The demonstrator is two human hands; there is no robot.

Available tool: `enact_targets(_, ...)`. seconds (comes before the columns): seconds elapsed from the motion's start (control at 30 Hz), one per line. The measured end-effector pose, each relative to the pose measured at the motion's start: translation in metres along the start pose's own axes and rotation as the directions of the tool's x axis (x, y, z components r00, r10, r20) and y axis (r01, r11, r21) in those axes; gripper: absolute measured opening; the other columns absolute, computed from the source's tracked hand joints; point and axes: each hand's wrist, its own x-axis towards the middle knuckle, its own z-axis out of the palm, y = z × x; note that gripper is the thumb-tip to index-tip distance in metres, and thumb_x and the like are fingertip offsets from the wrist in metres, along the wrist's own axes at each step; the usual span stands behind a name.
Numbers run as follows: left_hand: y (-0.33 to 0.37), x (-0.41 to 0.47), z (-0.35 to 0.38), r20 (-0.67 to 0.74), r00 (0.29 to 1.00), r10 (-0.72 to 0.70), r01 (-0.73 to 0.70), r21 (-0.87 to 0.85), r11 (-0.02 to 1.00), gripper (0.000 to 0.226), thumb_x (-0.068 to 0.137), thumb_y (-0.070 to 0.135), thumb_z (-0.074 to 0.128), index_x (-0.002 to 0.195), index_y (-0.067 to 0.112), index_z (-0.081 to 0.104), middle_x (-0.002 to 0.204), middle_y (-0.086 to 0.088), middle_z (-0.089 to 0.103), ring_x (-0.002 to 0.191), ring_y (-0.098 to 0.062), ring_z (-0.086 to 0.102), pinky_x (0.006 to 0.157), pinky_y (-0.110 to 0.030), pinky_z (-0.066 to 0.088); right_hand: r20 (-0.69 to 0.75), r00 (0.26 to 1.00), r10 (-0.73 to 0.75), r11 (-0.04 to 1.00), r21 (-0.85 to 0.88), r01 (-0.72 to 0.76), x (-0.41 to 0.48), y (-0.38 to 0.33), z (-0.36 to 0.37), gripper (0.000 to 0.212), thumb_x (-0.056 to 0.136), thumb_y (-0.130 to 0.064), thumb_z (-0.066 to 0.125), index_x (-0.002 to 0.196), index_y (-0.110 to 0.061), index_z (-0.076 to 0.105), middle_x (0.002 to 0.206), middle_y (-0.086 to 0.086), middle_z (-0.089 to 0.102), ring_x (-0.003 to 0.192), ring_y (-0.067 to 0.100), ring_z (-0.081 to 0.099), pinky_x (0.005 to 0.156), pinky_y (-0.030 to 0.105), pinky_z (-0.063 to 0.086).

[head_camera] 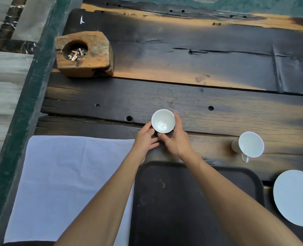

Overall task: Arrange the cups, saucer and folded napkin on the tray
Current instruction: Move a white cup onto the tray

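Tabletop [218, 112]: cup [163, 121] between left grip [145, 137], right grip [175, 139]

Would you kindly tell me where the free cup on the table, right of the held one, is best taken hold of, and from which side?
Probably by its handle: the loop juts from the free cup on its near side, toward the person. A hand coming from that side, likely the right hand once it releases the held cup, could pinch it.
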Motion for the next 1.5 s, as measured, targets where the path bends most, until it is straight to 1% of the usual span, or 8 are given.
enact_targets(0.1,-0.002,-0.006,-0.001,0.000,1.000,0.024,-0.024,-0.003,1.000,0.045,0.109,0.016,0.036,0.149,0.030,0.049,0.138,0.004,0.062,0.115,-0.027,0.070,0.104,-0.041,0.054,-0.009,1.000,-0.018,0.999,0.037,0.018,-0.004,0.001,0.001,0.079,0.085,-0.022,0.072,0.145,-0.039,0.023,0.114,-0.011,0.061,0.090,0.011,0.067,0.071,0.015,0.043)
enact_targets(0.17,-0.004,-0.010,-0.001,-0.002,0.999,0.037,-0.037,-0.010,0.999,0.045,0.110,0.016,0.035,0.150,0.030,0.049,0.139,0.004,0.062,0.115,-0.027,0.070,0.104,-0.041,0.054,-0.013,1.000,-0.027,0.998,0.053,0.027,-0.008,-0.001,0.001,0.079,0.085,-0.022,0.072,0.145,-0.040,0.024,0.113,-0.017,0.060,0.096,0.016,0.068,0.076,0.021,0.046)
enact_targets(0.37,-0.013,-0.036,-0.005,0.014,0.997,0.070,-0.069,-0.025,0.997,0.045,0.110,0.017,0.036,0.150,0.032,0.049,0.136,0.010,0.062,0.116,-0.025,0.070,0.104,-0.039,0.054,-0.041,0.996,-0.075,0.996,0.052,0.077,-0.032,-0.006,-0.002,0.077,0.084,-0.017,0.072,0.146,-0.032,0.029,0.110,-0.037,0.047,0.105,0.009,0.054,0.085,0.025,0.044)
enact_targets(0.73,-0.048,-0.089,-0.007,0.023,0.998,0.066,-0.065,-0.011,0.998,0.039,0.110,0.021,0.039,0.142,0.037,0.053,0.129,0.011,0.065,0.105,-0.019,0.072,0.099,-0.036,0.055,-0.021,1.000,-0.023,0.994,0.102,0.025,-0.099,0.002,0.000,0.076,0.085,-0.011,0.070,0.145,-0.032,0.030,0.112,-0.029,0.051,0.100,-0.019,0.051,0.072,0.003,0.043)
enact_targets(0.9,-0.070,-0.108,-0.007,-0.003,0.999,0.039,-0.039,-0.036,0.999,0.038,0.110,0.019,0.038,0.136,0.040,0.055,0.125,0.013,0.064,0.110,-0.021,0.070,0.094,-0.033,0.056,0.013,0.999,0.033,0.996,0.083,-0.034,-0.124,0.010,0.007,0.075,0.085,-0.013,0.069,0.144,-0.036,0.028,0.117,-0.011,0.059,0.100,0.006,0.059,0.064,0.006,0.044)
enact_targets(1.13,-0.096,-0.124,-0.012,-0.029,1.000,0.012,-0.013,-0.048,0.999,0.041,0.110,0.021,0.042,0.148,0.033,0.050,0.136,0.010,0.062,0.105,-0.012,0.072,0.085,-0.026,0.059,0.040,0.996,0.077,0.992,0.095,-0.081,-0.150,0.020,0.017,0.076,0.084,-0.014,0.068,0.145,-0.032,0.027,0.115,-0.012,0.058,0.099,0.005,0.058,0.069,0.007,0.042)
enact_targets(1.33,-0.108,-0.133,-0.011,-0.059,0.998,0.015,-0.019,-0.071,0.997,0.041,0.109,0.025,0.046,0.148,0.034,0.051,0.139,0.007,0.062,0.113,-0.017,0.070,0.092,-0.030,0.059,0.019,0.994,0.108,0.985,0.131,-0.109,-0.168,0.024,0.023,0.075,0.085,-0.009,0.069,0.144,-0.031,0.029,0.107,-0.024,0.056,0.091,-0.020,0.056,0.067,0.000,0.043)
enact_targets(1.5,-0.121,-0.139,-0.012,-0.074,0.997,-0.021,0.015,-0.080,0.997,0.041,0.108,0.026,0.049,0.149,0.030,0.052,0.142,0.002,0.060,0.115,-0.019,0.069,0.087,-0.028,0.059,0.043,0.992,0.117,0.986,0.111,-0.121,-0.179,0.029,0.026,0.075,0.085,-0.010,0.069,0.144,-0.031,0.029,0.114,-0.015,0.057,0.095,-0.011,0.056,0.069,-0.002,0.041)
